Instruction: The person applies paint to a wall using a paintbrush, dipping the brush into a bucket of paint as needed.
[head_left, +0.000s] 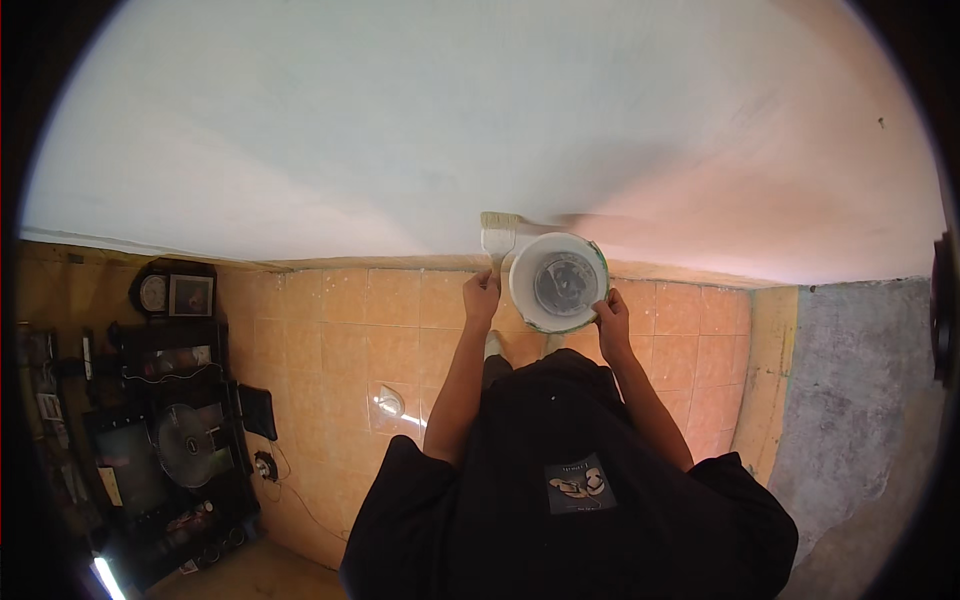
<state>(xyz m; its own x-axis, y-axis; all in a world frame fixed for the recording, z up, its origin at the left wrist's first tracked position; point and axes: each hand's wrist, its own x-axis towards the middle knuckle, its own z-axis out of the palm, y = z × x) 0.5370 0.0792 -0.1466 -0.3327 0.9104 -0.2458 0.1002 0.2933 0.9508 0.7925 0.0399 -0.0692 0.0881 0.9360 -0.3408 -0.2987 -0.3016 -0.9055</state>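
A wide flat paintbrush (498, 234) is held by its handle in my left hand (481, 298), its pale bristles pointing up at the painted wall (420, 135). Whether the bristles touch the wall I cannot tell. Just right of the brush, my right hand (615, 324) grips the rim of a round white plastic bucket (525, 281), thumb over the edge. The bucket is tilted so that its inside shows, with a greyish bottom and green smears along the rim. The wall looks pale bluish white at the left and middle and pinkish towards the right.
Orange tiles (345, 300) cover the floor below the wall. At the left stand a dark shelf unit (172, 337), a fan (184, 446) and a picture frame (191, 295); a cable lies on the tiles. A rough grey wall surface (847, 390) is at the right.
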